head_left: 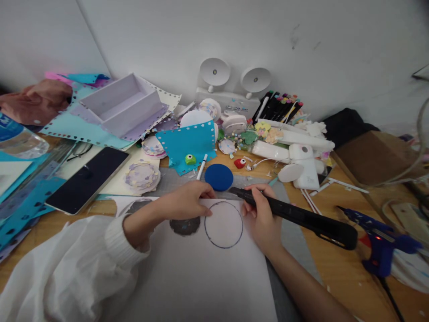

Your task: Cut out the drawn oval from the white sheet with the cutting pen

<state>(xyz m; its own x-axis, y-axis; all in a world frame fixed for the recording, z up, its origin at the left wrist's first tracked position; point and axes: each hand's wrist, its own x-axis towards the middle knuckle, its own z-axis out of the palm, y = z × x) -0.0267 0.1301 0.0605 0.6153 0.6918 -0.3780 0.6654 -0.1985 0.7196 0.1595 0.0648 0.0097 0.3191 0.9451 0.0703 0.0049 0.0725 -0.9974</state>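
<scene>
A large white sheet lies in front of me, with a circle outline drawn near its far edge. To the left of the outline is a round cut-out hole, through which the dark surface below shows. My left hand holds the sheet's far edge between hole and outline, thumb on the sheet and bent fingers at the edge. My right hand is closed around a long black utility knife. Its tip points left, just past the far edge, near a blue disc.
A grey mat lies under the sheet. A blue glue gun with a lit red light rests at right. A phone and decorated paper discs are at left. Behind stand a two-headed lamp, markers and a white box.
</scene>
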